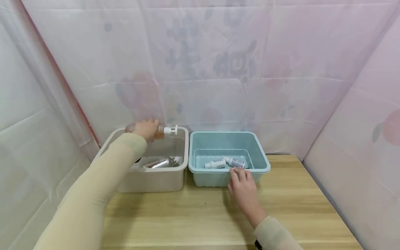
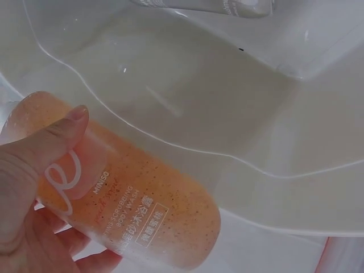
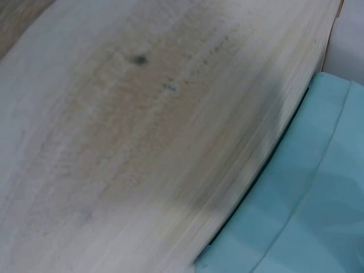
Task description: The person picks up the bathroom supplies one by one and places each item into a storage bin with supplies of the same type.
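Observation:
My left hand (image 1: 146, 130) grips a clear bottle of orange body wash (image 2: 122, 187) with a white pump top (image 1: 170, 130). The bottle lies sideways over the back of a beige bin (image 1: 150, 182), its pump pointing right. In the left wrist view my thumb presses across its printed side, fingers behind it. Inside that bin lies a clear bottle (image 1: 160, 162) with a white cap. My right hand (image 1: 243, 189) rests its fingertips on the front rim of a light blue bin (image 1: 212, 178). Two small white bottles (image 1: 215, 164) lie in the blue bin near those fingertips.
Both bins stand side by side on a wooden table (image 1: 187, 218), close to the back curtain (image 1: 203, 100). Pale printed sheeting also hangs at the left and right. The right wrist view shows mostly tabletop and the blue bin's outer wall.

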The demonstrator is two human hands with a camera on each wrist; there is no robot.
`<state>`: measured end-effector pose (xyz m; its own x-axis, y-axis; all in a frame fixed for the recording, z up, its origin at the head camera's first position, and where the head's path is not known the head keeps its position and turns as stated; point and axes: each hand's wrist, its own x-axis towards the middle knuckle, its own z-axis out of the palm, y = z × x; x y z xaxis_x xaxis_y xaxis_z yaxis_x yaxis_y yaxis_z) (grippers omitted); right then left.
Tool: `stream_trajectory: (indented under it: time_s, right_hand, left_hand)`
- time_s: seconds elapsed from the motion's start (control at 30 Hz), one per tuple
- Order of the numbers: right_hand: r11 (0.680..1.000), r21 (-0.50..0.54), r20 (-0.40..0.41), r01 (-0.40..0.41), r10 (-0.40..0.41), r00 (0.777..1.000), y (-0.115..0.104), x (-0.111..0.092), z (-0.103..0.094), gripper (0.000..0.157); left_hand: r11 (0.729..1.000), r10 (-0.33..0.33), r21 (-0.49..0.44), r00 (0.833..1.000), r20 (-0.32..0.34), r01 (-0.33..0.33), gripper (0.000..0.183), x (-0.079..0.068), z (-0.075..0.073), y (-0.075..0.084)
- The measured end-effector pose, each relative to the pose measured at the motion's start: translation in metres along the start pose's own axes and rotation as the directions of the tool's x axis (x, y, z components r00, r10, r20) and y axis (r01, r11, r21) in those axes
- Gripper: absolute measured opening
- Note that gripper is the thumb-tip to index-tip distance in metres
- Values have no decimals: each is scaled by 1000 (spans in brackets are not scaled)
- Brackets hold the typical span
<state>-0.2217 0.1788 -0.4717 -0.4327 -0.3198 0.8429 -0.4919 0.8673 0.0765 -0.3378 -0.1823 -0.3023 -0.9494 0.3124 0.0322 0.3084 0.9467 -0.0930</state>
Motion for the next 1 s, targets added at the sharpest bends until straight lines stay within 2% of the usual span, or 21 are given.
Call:
stream_trajectory:
  time_s: [0.23, 0.4, 0.77, 1.0]
  right_hand:
    - [1000, 5, 6, 2, -2, 1000, -4, -1, -2, 40]
    - [1000, 6, -15, -7, 7, 1000, -3, -1, -4, 41]
    - [1000, 6, 33, -7, 7, 999, -1, 2, -3, 41]
    - [1000, 4, 47, -15, 14, 999, -1, 0, -4, 41]
  left_hand:
    - [999, -37, 3, 997, 61, 37, 50, 0, 5, 0]
    - [999, -45, 4, 997, 60, 45, 51, 2, 5, 1]
    - [999, -45, -16, 998, 37, 46, 44, -1, -1, 0]
    - [999, -36, -27, 999, 32, 37, 45, 0, 4, -2]
